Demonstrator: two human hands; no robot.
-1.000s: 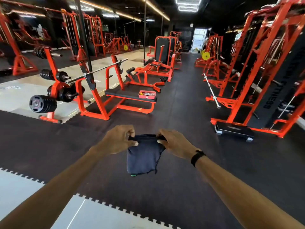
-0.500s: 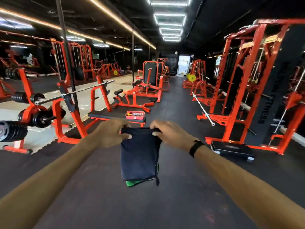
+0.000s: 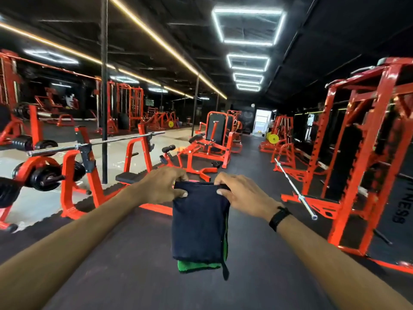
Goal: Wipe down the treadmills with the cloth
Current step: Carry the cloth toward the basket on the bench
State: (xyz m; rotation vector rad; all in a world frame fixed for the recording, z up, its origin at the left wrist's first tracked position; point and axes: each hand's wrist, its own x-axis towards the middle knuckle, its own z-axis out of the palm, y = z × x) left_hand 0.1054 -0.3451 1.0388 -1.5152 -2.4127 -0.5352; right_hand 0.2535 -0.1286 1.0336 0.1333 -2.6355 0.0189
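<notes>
A dark navy cloth [image 3: 197, 222] with a green layer showing at its lower edge hangs folded in front of me, over the dark floor. My left hand [image 3: 164, 184] pinches its top left corner between thumb and fingers. My right hand [image 3: 240, 192], with a black band on the wrist, pinches the top right corner. Both arms are stretched forward at about chest height. No treadmill is in view.
An orange bench press [image 3: 96, 175] with a loaded barbell stands at the left. Orange machines [image 3: 214, 142] sit further down the aisle. A tall orange rack [image 3: 357, 164] with a slanted bar [image 3: 295, 191] jutting out stands at the right. The dark rubber floor [image 3: 250, 171] runs ahead towards a bright doorway [image 3: 261, 123].
The view has tilted up and moved forward along the aisle. Both hands kept their grip on the cloth's top corners; more of its green edge hangs into sight.
</notes>
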